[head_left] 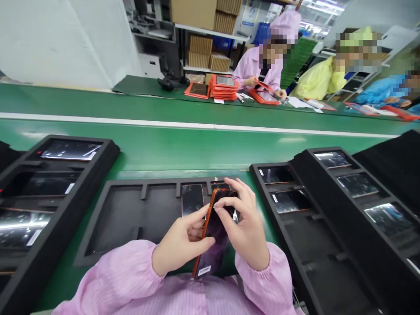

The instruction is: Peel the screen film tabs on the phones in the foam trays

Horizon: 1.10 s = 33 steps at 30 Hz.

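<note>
An orange-edged smartphone [216, 245] with a dark glossy screen and a white label near its lower end is held tilted in front of my chest. My left hand [183, 240] grips it by its left edge, the thumb lying over the screen. Over the upper screen, my right hand [244, 223] has thumb and forefinger pinched together; a tiny whitish bit shows at their tips, too small to name. Behind the hands lies a black foam tray [110, 210] with wide slots. Another phone [193, 197] rests in it, and one more is partly hidden by my right hand.
Black foam trays with several phones flank me, one stack at the left [111, 153] and others at the right [297, 164]. Beyond runs a green conveyor belt [197, 146]. Across it, co-workers sit near a stack of orange-cased devices [224, 89].
</note>
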Available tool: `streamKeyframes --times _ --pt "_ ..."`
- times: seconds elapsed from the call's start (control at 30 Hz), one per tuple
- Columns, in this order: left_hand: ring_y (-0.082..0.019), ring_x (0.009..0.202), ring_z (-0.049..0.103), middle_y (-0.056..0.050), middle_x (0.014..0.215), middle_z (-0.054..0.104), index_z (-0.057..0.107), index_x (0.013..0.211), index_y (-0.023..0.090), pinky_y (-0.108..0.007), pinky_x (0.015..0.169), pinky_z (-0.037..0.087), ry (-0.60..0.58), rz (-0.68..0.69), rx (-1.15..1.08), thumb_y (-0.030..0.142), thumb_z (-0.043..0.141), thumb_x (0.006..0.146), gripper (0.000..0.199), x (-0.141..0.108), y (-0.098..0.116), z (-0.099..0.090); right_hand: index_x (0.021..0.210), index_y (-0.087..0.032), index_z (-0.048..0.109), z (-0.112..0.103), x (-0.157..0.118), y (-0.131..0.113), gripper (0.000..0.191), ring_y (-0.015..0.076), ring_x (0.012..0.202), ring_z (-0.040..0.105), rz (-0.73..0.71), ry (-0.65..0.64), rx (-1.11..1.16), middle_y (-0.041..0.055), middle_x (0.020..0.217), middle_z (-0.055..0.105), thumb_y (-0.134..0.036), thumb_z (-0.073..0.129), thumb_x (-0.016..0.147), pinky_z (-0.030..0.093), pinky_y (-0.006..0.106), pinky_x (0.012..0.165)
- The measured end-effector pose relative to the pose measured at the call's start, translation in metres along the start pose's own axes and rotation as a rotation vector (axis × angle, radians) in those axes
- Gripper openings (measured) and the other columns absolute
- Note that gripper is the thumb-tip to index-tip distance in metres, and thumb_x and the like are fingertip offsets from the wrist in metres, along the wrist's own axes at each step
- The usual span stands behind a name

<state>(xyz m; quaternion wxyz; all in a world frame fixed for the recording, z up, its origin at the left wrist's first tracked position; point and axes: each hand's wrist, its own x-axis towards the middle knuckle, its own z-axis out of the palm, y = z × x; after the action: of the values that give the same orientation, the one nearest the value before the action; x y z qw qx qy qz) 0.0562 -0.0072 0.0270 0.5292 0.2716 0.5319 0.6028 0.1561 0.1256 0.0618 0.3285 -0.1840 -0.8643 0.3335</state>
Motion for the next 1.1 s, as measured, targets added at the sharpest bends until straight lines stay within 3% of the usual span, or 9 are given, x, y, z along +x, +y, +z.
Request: streamKeyframes --times 0.43,0.7,1.1 --pt "-0.006 0.061 0.042 0.003 0.072 0.05 0.037 0.148 0.022 -0.015 0.058 0.039 -0.099 0.039 -0.065 0.012 0.067 0.076 0.079 -0.008 0.006 -0.003 0.085 -0.026 0.065 0.003 0.008 -0.008 0.006 0.0266 0.13 0.047 0.098 0.025 0.201 0.0049 0.126 0.062 -0.023 0.061 0.089 0.035 0.055 0.11" --pt "-0.009 0.063 0.044 -0.001 0.075 0.056 0.038 0.148 0.02 -0.018 0.057 0.036 -0.178 0.021 -0.13 0.022 0.071 0.078 0.077 -0.009 0.004 -0.008 0.086 -0.026 0.066 -0.007 0.014 -0.017 0.007 0.0275 0.128 0.048 0.045 -0.021 0.102 0.0038 0.123 0.064 -0.02 0.062 0.087 0.035 0.056 0.109" --pt "-0.007 0.064 0.052 -0.002 0.084 0.064 0.037 0.147 0.027 -0.015 0.06 0.041 -0.277 -0.03 -0.284 0.021 0.074 0.079 0.077 -0.013 0.003 -0.013 0.084 -0.025 0.066 -0.022 0.028 -0.023 0.009 0.0238 0.113 0.059 -0.073 -0.153 0.012 0.0036 0.108 0.069 -0.017 0.061 0.087 0.046 0.045 0.101"
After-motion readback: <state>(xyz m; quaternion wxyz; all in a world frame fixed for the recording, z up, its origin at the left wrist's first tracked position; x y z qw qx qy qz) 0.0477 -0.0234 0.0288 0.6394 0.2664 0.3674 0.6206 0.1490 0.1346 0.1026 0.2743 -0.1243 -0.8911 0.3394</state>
